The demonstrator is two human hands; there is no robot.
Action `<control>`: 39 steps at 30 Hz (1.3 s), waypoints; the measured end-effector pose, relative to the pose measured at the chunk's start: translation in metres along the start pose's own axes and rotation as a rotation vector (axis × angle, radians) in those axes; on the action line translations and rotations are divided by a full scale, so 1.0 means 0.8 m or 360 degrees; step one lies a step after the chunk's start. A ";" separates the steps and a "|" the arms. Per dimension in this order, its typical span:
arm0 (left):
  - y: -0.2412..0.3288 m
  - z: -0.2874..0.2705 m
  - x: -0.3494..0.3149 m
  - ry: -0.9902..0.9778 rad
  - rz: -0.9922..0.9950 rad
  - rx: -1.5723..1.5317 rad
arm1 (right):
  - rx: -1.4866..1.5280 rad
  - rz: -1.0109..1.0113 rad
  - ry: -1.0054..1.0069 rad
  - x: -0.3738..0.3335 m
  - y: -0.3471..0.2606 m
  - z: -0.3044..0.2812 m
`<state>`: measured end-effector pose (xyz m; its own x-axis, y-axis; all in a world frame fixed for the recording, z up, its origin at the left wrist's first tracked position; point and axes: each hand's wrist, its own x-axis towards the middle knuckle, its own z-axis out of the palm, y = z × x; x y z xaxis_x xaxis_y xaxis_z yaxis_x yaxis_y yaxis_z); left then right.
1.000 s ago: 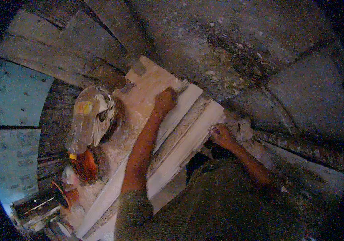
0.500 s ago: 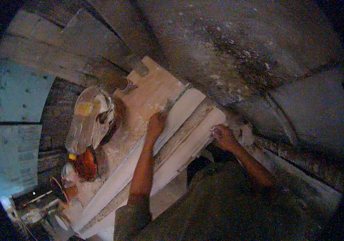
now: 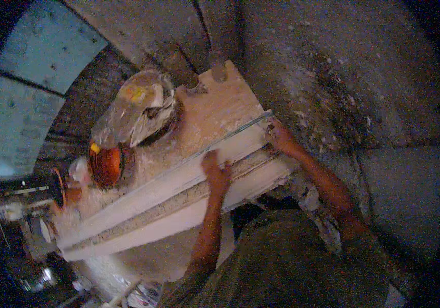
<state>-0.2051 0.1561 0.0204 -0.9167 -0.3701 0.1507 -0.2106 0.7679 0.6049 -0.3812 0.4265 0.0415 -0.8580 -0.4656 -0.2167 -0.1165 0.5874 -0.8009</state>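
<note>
A long pale strip (image 3: 179, 172) lies slantwise across the work table, with a thin bluish-grey edge along its far side. Nearer me a second pale strip (image 3: 163, 223) runs beside it, and a rough, grainy channel (image 3: 179, 194) separates the two. My left hand (image 3: 216, 172) is over the far strip and the channel, its fingers partly curled but smeared by motion. At the right end of the far strip is my right hand (image 3: 282, 137), fingers closed together there. Whatever lies between them is too dim to make out.
Beyond the strips, a dusty wooden table top (image 3: 220, 110) carries a plastic-wrapped bundle (image 3: 145, 105) and an orange-red round container (image 3: 106, 165). A dark metal-looking object (image 3: 22, 190) stands at the far left. A stained wall or floor surface (image 3: 327, 82) borders the right side.
The view has turned, so the strips lie flatter across it. My right hand has moved from the near strip's end to the far strip's end. My left hand has shifted toward the channel.
</note>
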 end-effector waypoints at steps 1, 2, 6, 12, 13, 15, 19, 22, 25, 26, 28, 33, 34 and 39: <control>-0.042 -0.023 -0.014 0.0055 -0.0199 0.0120 | -0.0354 -0.0233 0.0035 0.001 -0.003 -0.004; -0.075 -0.047 -0.035 0.0227 -0.0266 0.0286 | -0.0347 -0.0283 -0.0211 0.008 -0.001 -0.026; -0.136 -0.102 -0.092 0.0379 -0.0801 0.0729 | -0.0395 -0.0179 -0.0552 0.056 0.019 -0.101; -0.109 -0.116 -0.100 -0.0055 -0.1004 0.0797 | -0.0761 -0.0154 -0.0707 0.137 0.025 -0.117; -0.105 -0.116 -0.096 -0.0041 -0.0991 0.0825 | -0.0703 -0.0204 -0.0737 0.144 0.014 -0.089; -0.101 -0.119 -0.090 -0.0075 -0.1043 0.0815 | -0.0543 -0.0418 -0.0788 0.148 -0.017 0.002; -0.101 -0.128 -0.085 -0.0189 -0.1099 0.0769 | -0.0323 -0.0950 -0.0703 0.130 -0.106 0.224; -0.102 -0.135 -0.089 -0.0208 -0.1065 0.0812 | -0.0379 -0.0663 -0.0676 0.121 -0.155 0.295; -0.109 -0.137 -0.097 -0.0198 -0.1015 0.0774 | -0.0598 -0.0800 -0.0904 0.128 -0.154 0.241; -0.113 -0.137 -0.101 -0.0198 -0.0974 0.0741 | -0.0811 -0.0804 -0.0983 0.134 -0.138 0.199; -0.123 -0.137 -0.106 -0.0238 -0.0957 0.0801 | -0.1236 -0.1287 -0.0889 0.138 -0.082 0.085; -0.141 -0.140 -0.106 -0.0213 -0.0866 0.0676 | -0.1533 -0.1273 -0.0826 0.145 0.009 -0.100; -0.140 -0.143 -0.104 -0.0220 -0.0870 0.0591 | -0.1643 -0.1141 -0.0905 0.144 0.008 -0.114; -0.118 -0.159 -0.091 -0.0374 -0.0922 0.0797 | -0.1263 -0.1263 -0.1004 0.138 -0.080 0.049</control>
<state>-0.0749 0.0440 0.0515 -0.6506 -0.7050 -0.2823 -0.7515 0.6513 0.1053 -0.4491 0.3112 0.0469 -0.0587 -0.9700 -0.2358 -0.9344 0.1366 -0.3290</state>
